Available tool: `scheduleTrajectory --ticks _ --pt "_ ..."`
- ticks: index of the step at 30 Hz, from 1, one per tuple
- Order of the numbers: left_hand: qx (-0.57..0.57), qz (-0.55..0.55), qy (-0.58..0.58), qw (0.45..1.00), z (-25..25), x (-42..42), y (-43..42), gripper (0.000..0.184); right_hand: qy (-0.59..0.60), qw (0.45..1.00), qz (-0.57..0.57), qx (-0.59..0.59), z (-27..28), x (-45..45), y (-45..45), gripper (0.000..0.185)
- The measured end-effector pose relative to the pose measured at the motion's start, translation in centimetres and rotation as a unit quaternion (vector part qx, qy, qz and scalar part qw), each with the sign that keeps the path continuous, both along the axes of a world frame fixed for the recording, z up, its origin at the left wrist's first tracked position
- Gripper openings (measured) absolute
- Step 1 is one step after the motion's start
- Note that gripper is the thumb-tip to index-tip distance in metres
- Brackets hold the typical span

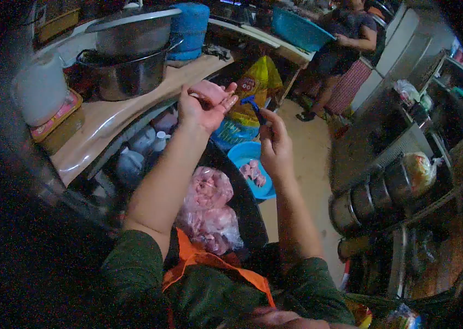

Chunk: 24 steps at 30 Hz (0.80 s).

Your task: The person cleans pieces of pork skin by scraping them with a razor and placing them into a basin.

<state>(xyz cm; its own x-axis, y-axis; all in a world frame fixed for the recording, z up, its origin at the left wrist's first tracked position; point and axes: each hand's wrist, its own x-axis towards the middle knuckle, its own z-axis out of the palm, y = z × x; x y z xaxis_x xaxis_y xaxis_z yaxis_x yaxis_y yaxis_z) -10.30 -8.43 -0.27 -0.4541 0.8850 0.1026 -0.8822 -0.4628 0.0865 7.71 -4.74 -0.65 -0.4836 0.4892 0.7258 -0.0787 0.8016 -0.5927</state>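
My left hand [199,114] is raised, palm up, with its fingers bent around a pale pink piece of meat [208,92]. In my right hand [275,141] is a blue razor [253,107], pinched by its handle. The razor's head points toward the fingertips of my left hand, a small distance from the meat. Below my forearms, clear plastic bags of raw pink meat [208,189] lie in a dark container [250,222]. Beyond it a light blue basin [236,154] holds several pieces of meat [253,173].
Large metal pots [127,74] and a blue container [189,30] stand on the wooden counter [111,118] at left. A yellow sack [256,77] is ahead. Another person [352,41] stands by a teal tub [300,27]. Shelves with pots [363,200] line the right.
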Motion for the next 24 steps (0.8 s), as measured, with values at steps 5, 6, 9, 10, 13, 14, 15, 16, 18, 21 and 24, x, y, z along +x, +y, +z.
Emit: scheduleTrajectory --ticks 5,6,9,10,13,14,15,16,18,21,24 --pt "0.03 0.012 0.058 0.998 0.6 0.5 -1.3 0.039 -0.024 0.999 -0.016 -0.02 -0.3 0.1 0.2 0.027" --pt "0.021 0.008 0.061 0.998 0.9 0.6 -1.4 0.036 -0.023 0.999 -0.019 -0.024 -0.2 0.1 0.0 0.027" --pt "0.005 -0.002 0.081 0.997 0.1 0.1 -0.1 0.031 -0.047 0.998 -0.024 -0.034 -0.1 0.2 0.0 0.027" --pt "-0.002 -0.005 0.097 0.995 -0.4 -0.1 0.4 0.028 -0.034 0.999 -0.026 -0.014 -0.3 0.1 0.5 0.027" --pt "-0.06 0.041 0.112 0.991 -0.1 1.1 0.4 0.027 -0.012 1.0 -0.022 -0.006 -0.6 0.1 1.6 0.027" --pt "-0.061 0.04 0.112 0.991 -0.1 1.0 0.4 0.027 -0.005 1.0 -0.016 -0.017 -0.6 0.3 1.9 0.028" --pt "-0.05 0.008 0.092 0.994 -0.2 0.8 0.5 0.029 -0.006 1.0 -0.016 -0.017 -0.5 0.4 2.1 0.028" --pt "-0.04 -0.024 0.072 0.996 -0.2 0.7 0.5 0.033 -0.003 0.999 -0.024 -0.022 -0.4 0.5 2.3 0.028" --pt "-0.031 -0.051 0.049 0.997 -0.1 0.7 0.3 0.039 0.01 0.999 -0.019 -0.034 -0.3 0.7 2.9 0.028" --pt "-0.016 -0.074 0.039 0.996 -0.3 0.7 0.3 0.052 0.013 0.999 -0.011 -0.044 -0.4 1.1 3.8 0.028" --pt "-0.016 -0.06 0.052 0.997 -0.4 0.9 0.4 0.058 0.028 0.984 0.059 -0.165 -0.1 1.4 3.8 0.026"
